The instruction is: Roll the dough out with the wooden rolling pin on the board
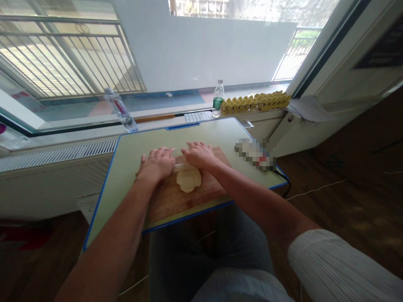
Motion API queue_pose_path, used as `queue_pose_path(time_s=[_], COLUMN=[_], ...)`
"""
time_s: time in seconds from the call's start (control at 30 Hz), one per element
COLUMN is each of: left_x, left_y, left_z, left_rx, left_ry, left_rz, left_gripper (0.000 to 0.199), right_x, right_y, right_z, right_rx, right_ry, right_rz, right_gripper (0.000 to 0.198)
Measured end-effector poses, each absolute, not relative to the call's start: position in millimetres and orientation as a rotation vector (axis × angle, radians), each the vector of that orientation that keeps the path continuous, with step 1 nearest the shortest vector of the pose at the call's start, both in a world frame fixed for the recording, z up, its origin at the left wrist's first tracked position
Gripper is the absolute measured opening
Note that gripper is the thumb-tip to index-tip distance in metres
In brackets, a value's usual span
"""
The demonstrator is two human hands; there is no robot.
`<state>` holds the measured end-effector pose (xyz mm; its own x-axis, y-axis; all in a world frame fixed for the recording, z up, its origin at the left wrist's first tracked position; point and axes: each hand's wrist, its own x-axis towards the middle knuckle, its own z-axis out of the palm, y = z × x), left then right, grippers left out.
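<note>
A pale wooden rolling pin [182, 167] lies crosswise over the far edge of a flattened round of dough [189, 181]. My left hand [158, 163] is closed over the pin's left part, palm down, its fingers reaching forward past it. Over the right part rests my right hand [199, 155], also palm down, its fingers pointing forward and left. Both hands cover most of the pin; only the stretch between them shows well. Under the dough is a brown wooden board [201, 199], on a pale green folding table [121, 184] with a blue rim.
A pixelated object [253, 154] with a black cable lies on the table's right side. Along the windowsill stand a leaning clear bottle [121, 111], an upright bottle with a green label [218, 100] and yellow egg trays [256, 102]. A radiator [59, 155] is at the left.
</note>
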<state>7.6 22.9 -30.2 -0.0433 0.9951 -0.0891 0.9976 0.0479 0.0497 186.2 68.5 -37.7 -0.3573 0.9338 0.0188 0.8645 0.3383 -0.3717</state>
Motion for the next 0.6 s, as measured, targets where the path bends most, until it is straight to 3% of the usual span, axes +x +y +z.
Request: queue_pose_path(time_s=[0.6], left_x=[24], left_y=[-14], left_z=[-24], left_rx=[2.054], left_ry=[2.25], left_rz=[0.052], left_gripper=[0.063], right_x=[193], right_y=[37], right_z=[-35], right_rx=[-1.591], right_ry=[-2.428], right_rz=[0.258], right_gripper=[0.057])
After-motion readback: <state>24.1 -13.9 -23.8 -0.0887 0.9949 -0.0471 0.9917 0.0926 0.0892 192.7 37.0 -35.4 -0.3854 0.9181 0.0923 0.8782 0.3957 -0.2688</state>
